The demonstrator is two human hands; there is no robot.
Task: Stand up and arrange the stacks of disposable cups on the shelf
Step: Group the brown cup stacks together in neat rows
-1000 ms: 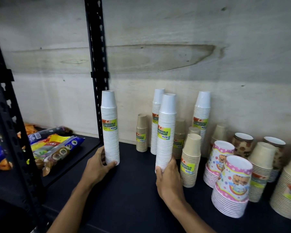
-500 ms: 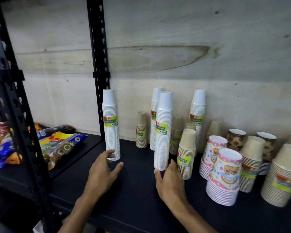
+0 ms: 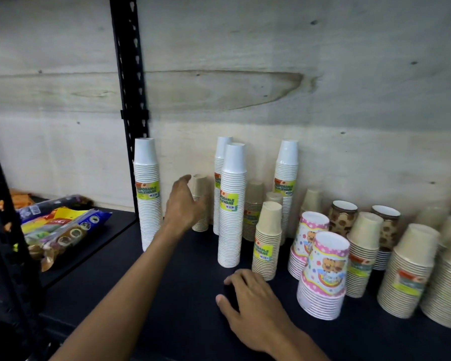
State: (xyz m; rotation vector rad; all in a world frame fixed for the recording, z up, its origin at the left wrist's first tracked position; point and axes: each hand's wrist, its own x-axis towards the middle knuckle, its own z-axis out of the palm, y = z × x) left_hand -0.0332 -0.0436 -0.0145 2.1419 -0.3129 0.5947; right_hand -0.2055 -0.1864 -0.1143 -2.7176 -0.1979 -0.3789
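Tall white cup stacks stand upright on the black shelf: one at the left by the post, one in the middle front, one behind it, and one further right. A short brown cup stack stands at the back. My left hand is raised with fingers apart just in front of that brown stack, holding nothing. My right hand rests flat on the shelf in front of the middle white stack, apart from it.
Beige cup stacks, pink patterned stacks and brown printed cups crowd the right side. A black shelf post rises at the left. Snack packets lie on the neighbouring shelf. A plywood wall backs everything.
My left hand has let go of the left white stack and moved up and right toward the short brown stack. My right hand has drawn back from the middle white stack onto the shelf.
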